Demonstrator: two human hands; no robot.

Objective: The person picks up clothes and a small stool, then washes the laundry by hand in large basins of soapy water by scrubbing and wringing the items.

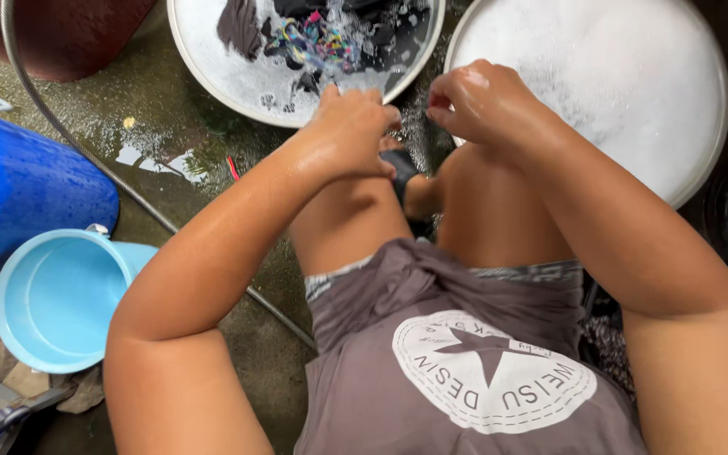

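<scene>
Both fists clenched, L hand (349, 126) & R hand (479, 103) wringing a wet cloth (366, 80) at the laundry basin (204, 67) rim—twist opposite ways, keep it low over the water.

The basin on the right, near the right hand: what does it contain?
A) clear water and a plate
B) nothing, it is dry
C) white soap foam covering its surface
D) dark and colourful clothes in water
C: the right basin is filled with white foam across its whole surface, while the dark and colourful clothes lie in the other basin, above the left hand; the right hand is at the foamy basin's edge.
</scene>
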